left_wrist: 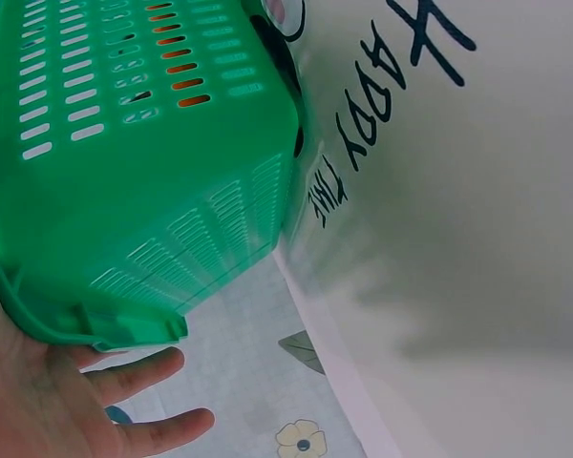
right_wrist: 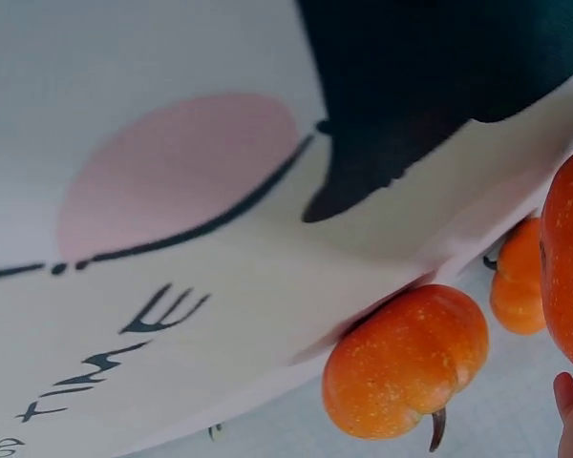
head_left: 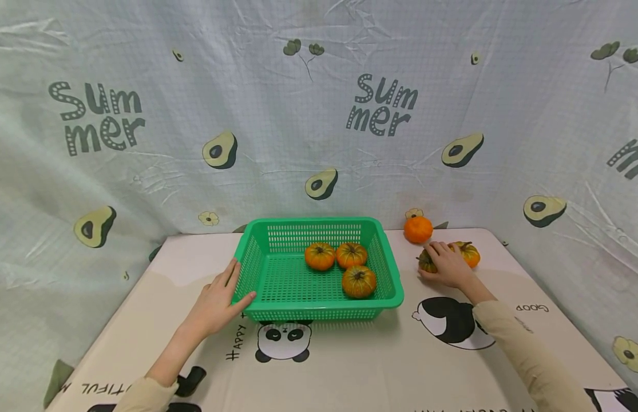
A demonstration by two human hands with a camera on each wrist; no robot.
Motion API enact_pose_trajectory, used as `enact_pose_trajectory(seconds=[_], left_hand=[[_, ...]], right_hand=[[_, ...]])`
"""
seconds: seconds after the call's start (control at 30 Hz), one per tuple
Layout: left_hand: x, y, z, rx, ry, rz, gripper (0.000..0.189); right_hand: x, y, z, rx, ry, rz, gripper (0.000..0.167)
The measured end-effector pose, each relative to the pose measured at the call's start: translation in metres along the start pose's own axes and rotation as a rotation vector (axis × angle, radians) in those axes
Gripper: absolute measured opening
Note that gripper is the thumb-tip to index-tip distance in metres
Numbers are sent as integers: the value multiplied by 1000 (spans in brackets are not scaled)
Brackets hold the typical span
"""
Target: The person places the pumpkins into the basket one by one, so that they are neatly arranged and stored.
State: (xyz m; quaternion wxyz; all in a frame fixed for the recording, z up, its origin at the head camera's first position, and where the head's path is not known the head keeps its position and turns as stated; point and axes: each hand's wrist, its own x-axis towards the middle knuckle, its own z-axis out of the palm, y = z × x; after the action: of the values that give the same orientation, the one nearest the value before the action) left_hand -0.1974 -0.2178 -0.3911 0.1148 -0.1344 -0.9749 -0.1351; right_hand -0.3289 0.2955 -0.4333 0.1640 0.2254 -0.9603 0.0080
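Note:
A green plastic basket (head_left: 319,306) stands on the table with three small orange pumpkins (head_left: 359,281) in its right half. My left hand (head_left: 216,300) rests at its front left corner, thumb by the front rim and fingers along the left side. In the left wrist view, those fingers (left_wrist: 148,377) extend straight past the rim. To the right of the basket, my right hand (head_left: 446,264) grips a small pumpkin (head_left: 426,262) from above, partly hiding it. In the right wrist view, that pumpkin (right_wrist: 568,258) is cut off by the right edge, with a fingertip (right_wrist: 566,393) below it.
Another pumpkin (head_left: 418,230) sits behind the right hand, and a yellow-orange one (head_left: 469,254) lies just right of it. The tablecloth (head_left: 349,366) has printed animals and words. A hanging cloth (head_left: 277,114) with avocado prints encloses the table's back and sides.

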Motion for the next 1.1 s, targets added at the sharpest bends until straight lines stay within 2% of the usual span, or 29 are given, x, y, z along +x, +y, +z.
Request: enact_pose_trajectory(seconds=[0.47, 1.1], left_hand=[[0, -1, 2, 5, 3, -7, 79], [0, 0, 2, -3, 5, -4, 77]], right_hand=[[9, -9, -6, 10, 207, -164, 57], [21, -30, -42, 50, 340, -259, 61]])
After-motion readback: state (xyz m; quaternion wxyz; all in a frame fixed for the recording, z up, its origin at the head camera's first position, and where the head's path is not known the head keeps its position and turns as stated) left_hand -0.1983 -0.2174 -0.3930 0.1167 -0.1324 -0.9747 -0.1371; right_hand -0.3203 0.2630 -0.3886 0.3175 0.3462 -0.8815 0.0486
